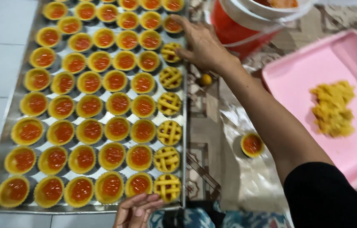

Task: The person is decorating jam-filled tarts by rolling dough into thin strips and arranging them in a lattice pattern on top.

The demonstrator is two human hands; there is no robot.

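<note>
Fingers (177, 22) of our right hand (201, 44) are spread and slightly curled, palm down, over the far right corner of the metal baking tray (1, 169). The thumb tip rests on or just above the topmost lattice-topped tart (169, 52), while the longer fingers reach past it to the open jam tart (172, 25) behind. We cannot tell whether they pinch anything; nothing is lifted clear of the tray. Our right forearm (267, 122) stretches diagonally from the black sleeve (326, 198) at the lower right, crossing the patterned floor covering (206, 126) up to the tray edge.

Our left hand (136, 209) sits low at the near edge of the tray, fingers loosely bent and parted, holding nothing, just beside the nearest lattice tart (167, 188).

Rows of tart shells filled with orange-red jam cover the tray; only the rightmost column carries lattice tops, six of them running from near to far. One more jam tart (252, 145) lies alone on the floor covering to the right of the tray, near our forearm. A small yellow dough ball (205, 79) sits just under the wrist. Further right, a pink tray (296, 80) holds a lump of yellow dough (332, 108), and a red bucket (229, 29) stands beyond the hand.
</note>
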